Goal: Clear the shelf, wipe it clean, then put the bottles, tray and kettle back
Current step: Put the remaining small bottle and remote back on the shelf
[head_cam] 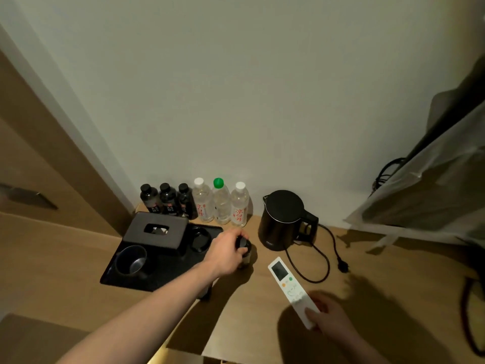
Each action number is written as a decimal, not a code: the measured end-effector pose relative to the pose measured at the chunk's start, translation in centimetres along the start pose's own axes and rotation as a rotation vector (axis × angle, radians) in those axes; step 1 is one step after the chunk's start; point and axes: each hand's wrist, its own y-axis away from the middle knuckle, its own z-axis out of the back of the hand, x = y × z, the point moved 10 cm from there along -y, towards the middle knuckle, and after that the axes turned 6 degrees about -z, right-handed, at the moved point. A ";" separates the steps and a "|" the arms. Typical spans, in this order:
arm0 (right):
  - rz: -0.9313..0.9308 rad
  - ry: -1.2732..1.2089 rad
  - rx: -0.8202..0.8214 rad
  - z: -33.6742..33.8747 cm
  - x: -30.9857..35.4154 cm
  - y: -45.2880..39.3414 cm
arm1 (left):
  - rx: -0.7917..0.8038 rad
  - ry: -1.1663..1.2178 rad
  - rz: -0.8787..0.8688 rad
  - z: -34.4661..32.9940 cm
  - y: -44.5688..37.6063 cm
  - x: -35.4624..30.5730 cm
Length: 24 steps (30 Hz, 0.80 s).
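Head view: wooden shelf (262, 306) against a pale wall. Left hand (227, 254) grips the black cap of a small jar (245, 254) standing on the shelf just right of the black tray (168, 274). Right hand (329, 317) holds the near end of a white remote (291, 290), fingers wrapped round it. The tray carries a black tissue box (156, 233), a dark cup (131, 261) at its near left, and a round dish (200, 240) at its far right. Six bottles stand in a row against the wall behind the tray: three dark bottles (168, 199) left, three clear bottles (221, 203) right, the middle one green-capped. Black kettle (282, 220) stands right of the bottles, its cord (319, 261) lying unplugged on the shelf.
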 end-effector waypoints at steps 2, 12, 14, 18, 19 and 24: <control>0.003 -0.020 -0.008 0.4 0.1 -0.2 | -0.009 0.012 0.008 -0.2 -1.9 -0.2; -0.019 -0.064 -0.003 2.4 0.9 -1.0 | -0.077 -0.147 -0.063 -0.7 -8.2 -2.3; -0.023 -0.076 0.005 2.6 0.9 -1.0 | -0.096 -0.163 -0.083 -0.7 -9.1 -2.6; -0.018 -0.102 0.008 2.8 1.0 -1.1 | -0.109 -0.170 -0.097 -1.0 -10.5 -3.1; -0.017 -0.105 0.005 2.9 0.9 -1.1 | -0.115 -0.174 -0.101 -1.1 -10.8 -3.2; -0.026 -0.111 -0.006 3.2 0.4 -1.4 | -0.174 -0.184 -0.087 -0.6 -11.8 -3.2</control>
